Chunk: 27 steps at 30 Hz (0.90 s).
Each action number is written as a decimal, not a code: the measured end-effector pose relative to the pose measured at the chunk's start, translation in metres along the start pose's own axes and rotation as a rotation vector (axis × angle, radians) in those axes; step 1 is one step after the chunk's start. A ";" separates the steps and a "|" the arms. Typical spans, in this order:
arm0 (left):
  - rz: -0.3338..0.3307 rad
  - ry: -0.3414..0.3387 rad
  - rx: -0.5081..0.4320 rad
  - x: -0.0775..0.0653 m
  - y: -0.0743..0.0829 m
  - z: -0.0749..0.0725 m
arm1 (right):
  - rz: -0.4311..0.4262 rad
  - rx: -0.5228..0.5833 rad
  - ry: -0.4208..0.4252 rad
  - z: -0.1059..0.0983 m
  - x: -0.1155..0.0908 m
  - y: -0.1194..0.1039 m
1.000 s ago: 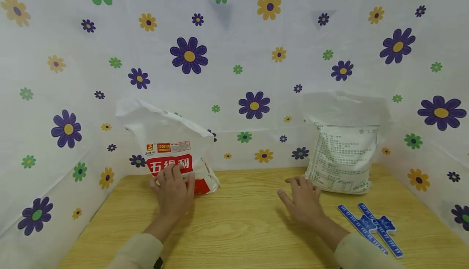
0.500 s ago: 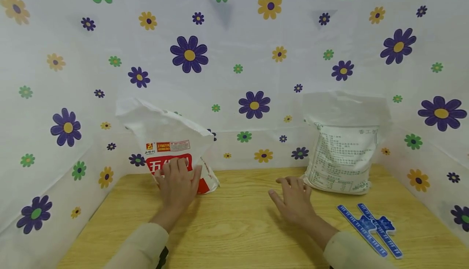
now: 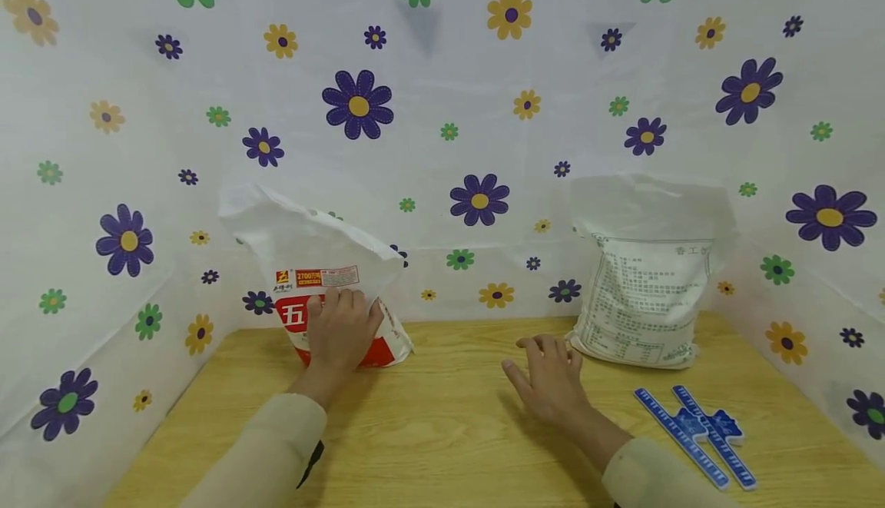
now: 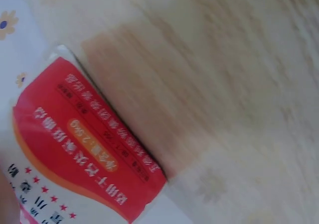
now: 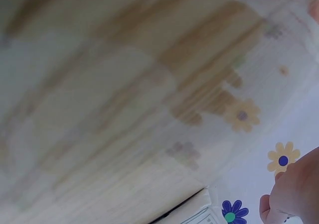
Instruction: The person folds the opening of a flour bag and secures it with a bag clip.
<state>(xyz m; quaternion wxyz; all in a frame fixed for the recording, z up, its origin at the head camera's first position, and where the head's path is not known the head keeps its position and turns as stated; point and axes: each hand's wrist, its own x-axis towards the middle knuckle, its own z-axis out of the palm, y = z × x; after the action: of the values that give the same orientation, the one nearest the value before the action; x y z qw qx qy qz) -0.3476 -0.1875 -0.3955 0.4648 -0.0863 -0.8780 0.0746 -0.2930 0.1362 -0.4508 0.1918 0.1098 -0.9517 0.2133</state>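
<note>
A white-and-red flour bag (image 3: 379, 348) stands at the back left, its loose white top leaning against the backdrop. My left hand (image 3: 340, 335) lies over its red front, fingers extended and lightly bent, covering part of the lettering. In the left wrist view, the printed lower part of the flour bag (image 4: 89, 144) shows along the tabletop, with a bit of the hand at the left edge. My right hand (image 3: 549, 381) hovers over the table with spread, relaxed fingers and holds nothing. Just beyond it is a white bag with green print (image 3: 639, 300), standing upright.
Two blue long clips (image 3: 691, 435) with white markings lie side by side at the front right of the wooden table (image 3: 442, 431). A white sheet with printed flowers (image 3: 429, 154) hangs behind the table and along both sides.
My left hand has slid rightward and slightly up across the flour bag's front. The right hand has shifted a little left, farther from the green-printed bag.
</note>
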 end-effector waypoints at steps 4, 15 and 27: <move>0.037 -0.022 0.009 -0.002 0.001 0.003 | 0.019 0.001 -0.008 -0.001 0.000 0.002; 0.042 -0.056 -0.005 -0.008 0.005 0.009 | 0.006 -0.007 -0.008 0.002 0.001 0.003; 0.059 -0.064 -0.051 -0.007 0.005 0.007 | 0.032 -0.005 -0.046 0.003 0.005 0.002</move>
<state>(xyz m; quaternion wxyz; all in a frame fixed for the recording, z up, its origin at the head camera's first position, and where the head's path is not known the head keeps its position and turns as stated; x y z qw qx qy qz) -0.3493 -0.1842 -0.4057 0.4319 -0.1214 -0.8911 0.0686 -0.2988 0.1361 -0.4523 0.1667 0.0989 -0.9580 0.2115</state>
